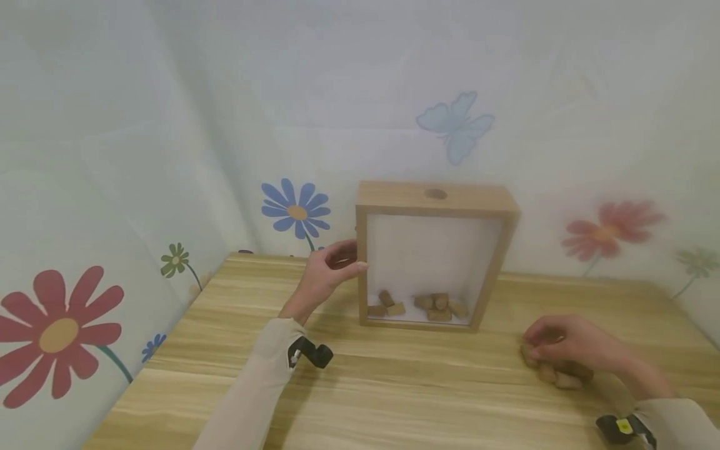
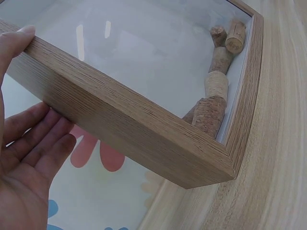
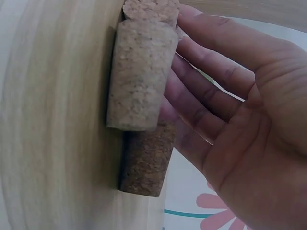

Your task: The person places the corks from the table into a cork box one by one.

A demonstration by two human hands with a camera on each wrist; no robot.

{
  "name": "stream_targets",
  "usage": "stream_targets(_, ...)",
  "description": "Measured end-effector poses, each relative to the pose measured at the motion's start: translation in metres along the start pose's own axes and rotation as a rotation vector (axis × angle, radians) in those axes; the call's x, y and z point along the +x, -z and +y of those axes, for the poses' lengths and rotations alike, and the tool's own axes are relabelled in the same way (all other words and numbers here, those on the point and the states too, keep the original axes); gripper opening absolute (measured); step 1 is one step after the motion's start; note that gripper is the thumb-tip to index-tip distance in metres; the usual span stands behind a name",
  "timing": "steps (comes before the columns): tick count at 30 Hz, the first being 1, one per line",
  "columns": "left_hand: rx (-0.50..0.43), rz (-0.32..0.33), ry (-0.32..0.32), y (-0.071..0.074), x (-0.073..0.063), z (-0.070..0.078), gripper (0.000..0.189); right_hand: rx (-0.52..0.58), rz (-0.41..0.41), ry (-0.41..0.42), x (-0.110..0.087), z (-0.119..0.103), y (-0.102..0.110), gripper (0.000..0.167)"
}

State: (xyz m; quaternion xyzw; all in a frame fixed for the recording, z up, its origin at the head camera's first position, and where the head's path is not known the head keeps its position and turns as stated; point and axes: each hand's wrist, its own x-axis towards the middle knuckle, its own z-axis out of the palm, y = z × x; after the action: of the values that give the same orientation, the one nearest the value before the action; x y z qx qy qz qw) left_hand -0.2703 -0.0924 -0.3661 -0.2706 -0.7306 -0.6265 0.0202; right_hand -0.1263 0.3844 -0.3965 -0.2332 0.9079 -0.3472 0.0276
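A shallow wooden shadow box (image 1: 437,209) with a clear front stands upright on the table. Its top edge has a round hole (image 1: 435,194), and several wine corks (image 1: 439,306) lie along the bottom inside. My left hand (image 1: 326,275) grips the box's left side, thumb on the front edge and fingers (image 2: 36,134) behind the frame. To the right of the box, my right hand (image 1: 574,340) is over a small group of loose corks (image 1: 565,378). Its thumb and forefinger pinch a cork (image 3: 151,9) at the group's far end; the fingertips are partly hidden there.
The wood-grain table (image 1: 394,394) meets a white backdrop cloth (image 1: 236,81) printed with flowers and a blue butterfly (image 1: 458,125). A black camera mount sits on the left wrist (image 1: 309,353) and another on the right wrist (image 1: 621,428).
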Motion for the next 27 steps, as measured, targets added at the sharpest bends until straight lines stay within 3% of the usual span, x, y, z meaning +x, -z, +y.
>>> stream_targets(10, 0.006, -0.006, -0.013, 0.001, 0.001, -0.001, 0.060, -0.064, -0.015, -0.072, 0.001, -0.008, 0.001, 0.026)
stream_targets(20, 0.017, -0.002, -0.010, 0.001, 0.001, -0.001, 0.059, -0.003, -0.059, 0.003, 0.004, -0.008, -0.001, 0.021)
stream_targets(27, 0.009, -0.002, -0.012, 0.000, 0.000, -0.001, 0.059, 0.072, -0.085, 0.005, 0.003, -0.012, -0.001, 0.016)
